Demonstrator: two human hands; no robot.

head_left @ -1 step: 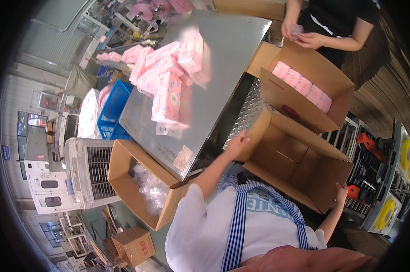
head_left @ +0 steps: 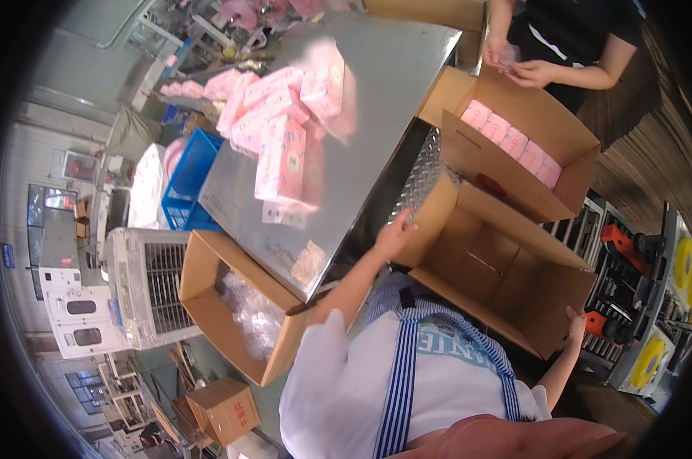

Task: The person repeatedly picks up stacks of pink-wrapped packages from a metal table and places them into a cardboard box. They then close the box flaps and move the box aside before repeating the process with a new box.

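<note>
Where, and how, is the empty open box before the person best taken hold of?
Probably by its two opposite ends, coming from left and right together. The box is longer that way and open-topped; the left hand and right hand are at those ends.

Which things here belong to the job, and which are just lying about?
Job: empty carton, left hand and right hand at its opposite ends; probably also pink packs on metal table, neighbouring carton holding more.
Apparently lying about: blue crate, white louvred unit.
</note>
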